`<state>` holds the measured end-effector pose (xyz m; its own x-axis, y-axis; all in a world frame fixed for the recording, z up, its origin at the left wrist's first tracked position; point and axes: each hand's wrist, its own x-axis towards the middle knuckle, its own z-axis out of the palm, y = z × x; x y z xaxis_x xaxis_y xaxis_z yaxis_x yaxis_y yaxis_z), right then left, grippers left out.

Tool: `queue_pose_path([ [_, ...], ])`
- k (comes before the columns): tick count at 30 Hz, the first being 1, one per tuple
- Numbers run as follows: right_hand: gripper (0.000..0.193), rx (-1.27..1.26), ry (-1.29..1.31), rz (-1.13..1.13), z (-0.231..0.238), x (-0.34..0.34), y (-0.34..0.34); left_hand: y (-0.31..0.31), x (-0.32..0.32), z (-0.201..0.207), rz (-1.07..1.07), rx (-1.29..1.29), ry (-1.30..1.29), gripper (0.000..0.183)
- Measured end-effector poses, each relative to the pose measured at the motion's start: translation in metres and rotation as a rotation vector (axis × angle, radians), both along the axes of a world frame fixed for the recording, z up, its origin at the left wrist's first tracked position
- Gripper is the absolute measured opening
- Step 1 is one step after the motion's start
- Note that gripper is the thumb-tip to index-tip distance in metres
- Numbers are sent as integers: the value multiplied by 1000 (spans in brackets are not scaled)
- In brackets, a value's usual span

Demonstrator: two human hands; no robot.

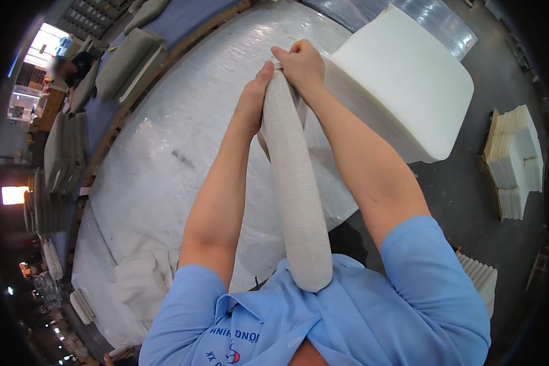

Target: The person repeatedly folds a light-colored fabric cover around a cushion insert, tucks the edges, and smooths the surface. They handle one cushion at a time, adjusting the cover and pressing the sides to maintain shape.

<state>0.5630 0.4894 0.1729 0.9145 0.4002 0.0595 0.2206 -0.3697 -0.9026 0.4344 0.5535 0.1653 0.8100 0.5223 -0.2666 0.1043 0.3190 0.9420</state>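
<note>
A light beige fabric-covered cushion (pixel 296 183) stands on its narrow edge, its near end against my blue shirt. At its far end, my left hand (pixel 254 100) grips the left side, thumb up along the corner and the other fingers mostly hidden. My right hand (pixel 303 66) is closed in a pinch at the same far corner, its index finger and thumb by the fabric edge. What exactly lies between these fingertips is too small to make out. Under the cushion spreads a work table (pixel 158 183) wrapped in clear plastic film.
White foam blocks (pixel 415 79) stand at the right. Folded pale fabric (pixel 143 274) lies at the table's near left. Grey cushions (pixel 128 64) line a blue-topped bench at the far left, where another person (pixel 79 67) stands. Stacked foam pieces (pixel 512 161) rest on the floor at right.
</note>
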Motion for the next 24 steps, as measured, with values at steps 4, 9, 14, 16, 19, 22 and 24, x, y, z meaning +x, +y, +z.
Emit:
queue_pose_path([
  [4, 61, 334, -6, 78, -25, -46, -59, 2, -48, -1, 102, 56, -55, 91],
  [9, 66, 570, 389, 353, -54, -152, -149, -133, -138, 2, 30, 115, -156, 98],
  [14, 75, 613, 318, 476, -39, -168, -139, -147, -157, 17, 101, 9, -252, 102],
  [16, 76, 706, 267, 505, -42, -168, -130, -141, -157, 14, 91, 109, -322, 97],
  [19, 77, 727, 503, 529, -53, -168, -122, -133, -160, -5, 121, 174, -263, 86],
  [22, 77, 691, 622, 555, -35, -166, -127, -139, -173, -2, 117, 94, -213, 74],
  [24, 77, 661, 658, 521, -26, -166, -139, -159, -180, 13, 76, 251, -150, 78],
])
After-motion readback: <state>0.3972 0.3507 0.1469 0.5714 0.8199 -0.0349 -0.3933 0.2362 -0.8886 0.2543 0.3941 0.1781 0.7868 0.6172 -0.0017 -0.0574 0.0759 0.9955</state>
